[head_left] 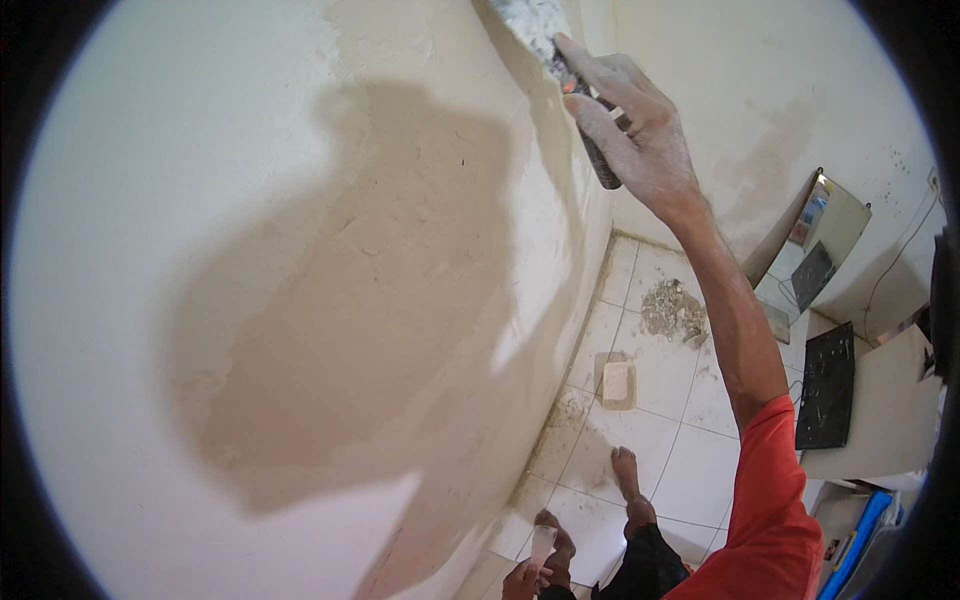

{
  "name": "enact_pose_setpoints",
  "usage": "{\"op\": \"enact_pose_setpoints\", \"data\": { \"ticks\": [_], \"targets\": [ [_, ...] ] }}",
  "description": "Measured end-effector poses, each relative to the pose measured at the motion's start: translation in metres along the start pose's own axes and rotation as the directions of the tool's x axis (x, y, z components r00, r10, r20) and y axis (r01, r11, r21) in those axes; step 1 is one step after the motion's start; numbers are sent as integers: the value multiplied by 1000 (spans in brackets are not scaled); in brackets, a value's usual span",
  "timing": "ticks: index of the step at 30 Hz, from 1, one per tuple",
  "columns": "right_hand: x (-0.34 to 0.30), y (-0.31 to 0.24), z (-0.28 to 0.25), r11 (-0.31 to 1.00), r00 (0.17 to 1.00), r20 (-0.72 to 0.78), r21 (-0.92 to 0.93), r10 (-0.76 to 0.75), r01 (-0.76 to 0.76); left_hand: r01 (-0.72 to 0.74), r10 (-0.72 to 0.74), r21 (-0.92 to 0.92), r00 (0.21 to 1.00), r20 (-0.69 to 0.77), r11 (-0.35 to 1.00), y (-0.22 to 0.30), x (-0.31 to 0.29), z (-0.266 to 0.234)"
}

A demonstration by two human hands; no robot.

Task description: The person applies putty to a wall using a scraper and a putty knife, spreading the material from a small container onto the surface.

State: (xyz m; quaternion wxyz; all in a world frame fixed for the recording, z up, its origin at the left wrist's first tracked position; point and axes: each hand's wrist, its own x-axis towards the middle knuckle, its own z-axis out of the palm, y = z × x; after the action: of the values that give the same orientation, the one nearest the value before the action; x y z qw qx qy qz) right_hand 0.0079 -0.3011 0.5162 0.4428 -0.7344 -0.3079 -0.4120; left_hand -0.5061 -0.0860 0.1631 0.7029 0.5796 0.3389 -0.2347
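Observation:
My right hand (645, 135), dusted with white powder, is raised high and wrapped round the dark handle of a putty knife (602, 160). White paste covers the knife's blade, which is up close to the wall (400, 260); whether it touches cannot be told. Low in the view, my left hand (524, 580) is closed on a small scraper (543, 543) with a pale, flat blade pointing up. Much of this hand is cut off by the lower edge. A beige patch with rough marks spreads over the white wall, partly under my shadow.
On the tiled floor (690, 470) sit a cream rectangular tub (619, 385) and a heap of grey debris (673, 310). A mirror (815, 240) leans at the far wall. Right of me are a dark speckled panel (826, 385), a pale cabinet (880, 400) and a blue item (862, 535).

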Motion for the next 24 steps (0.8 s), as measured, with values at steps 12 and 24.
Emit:
{"op": "enact_pose_setpoints", "data": {
  "ticks": [12, 24],
  "targets": [
    [-138, 10, 39, 959, 944, 203, 59, 260, -277, 75, -76, 21, 996, 55, 997, -17, 8, -12],
    [14, -27, -16, 998, 999, 46, -61, -15, 18, 7, -8, 39, 999, 36, 999, -14, 17, -1]
  ]
}}
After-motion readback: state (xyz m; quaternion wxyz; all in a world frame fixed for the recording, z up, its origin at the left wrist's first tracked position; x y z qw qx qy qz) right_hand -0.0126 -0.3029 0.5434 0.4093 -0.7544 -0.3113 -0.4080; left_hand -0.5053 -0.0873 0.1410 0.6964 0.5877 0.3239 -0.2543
